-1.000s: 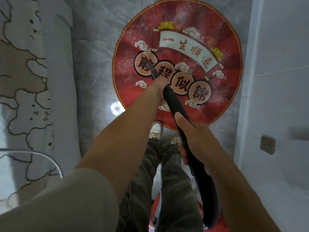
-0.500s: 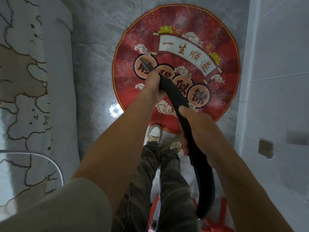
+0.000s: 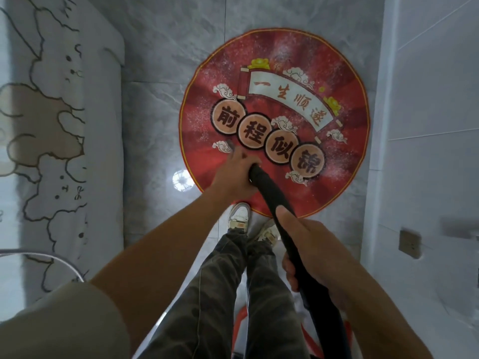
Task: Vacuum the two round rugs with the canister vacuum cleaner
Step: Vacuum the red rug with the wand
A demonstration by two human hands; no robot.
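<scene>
Grey marble floor (image 3: pixel 155 125) carries a round red rug (image 3: pixel 344 161) dusted with white specks. At the rug's near-left edge, the left hand (image 3: pixel 237 174) has its grip clamped round the black hose (image 3: pixel 272 193) just behind the nozzle. The right hand (image 3: pixel 308 244) clasps the hose short of the rug. On such smooth tile the rug could bunch or slide under suction.

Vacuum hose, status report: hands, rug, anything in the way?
Both grip black vacuum hose: left hand forward, right hand further back. Its nozzle over red round rug. Only shoes at rug's near edge.
</scene>
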